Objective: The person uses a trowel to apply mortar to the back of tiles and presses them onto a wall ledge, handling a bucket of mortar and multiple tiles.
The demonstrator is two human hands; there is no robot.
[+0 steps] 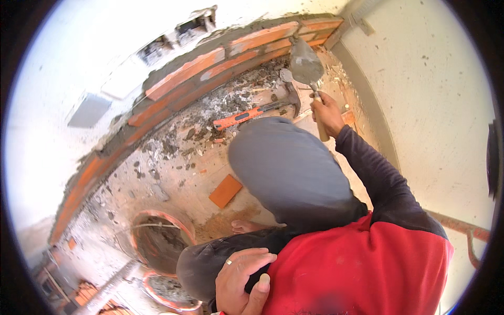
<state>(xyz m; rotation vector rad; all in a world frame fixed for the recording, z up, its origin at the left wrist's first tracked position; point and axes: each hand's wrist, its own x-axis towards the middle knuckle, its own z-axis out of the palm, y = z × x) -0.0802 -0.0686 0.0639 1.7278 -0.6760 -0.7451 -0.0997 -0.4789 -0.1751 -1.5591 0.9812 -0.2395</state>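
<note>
My right hand [328,114] is closed round the wooden handle of a pointed trowel [306,62]. The grey, mortar-smeared blade reaches up to the right end of a low brick course [265,38], and its tip appears to touch the mortar there. Wet mortar lies along the top and between the orange bricks. My left hand [242,278] hangs over my bent knee at the bottom, fingers loosely apart and holding nothing. On the floor between my knee and the bricks lies a hammer [247,116] with an orange and black handle.
An orange bucket of mortar [135,231] stands left of my knee, and a second bucket [152,286] is below it. A loose piece of brick [226,191] lies on the floor. Rubble and mortar crumbs are scattered along the wall, which has box openings [194,27]. A white wall [420,94] rises at right.
</note>
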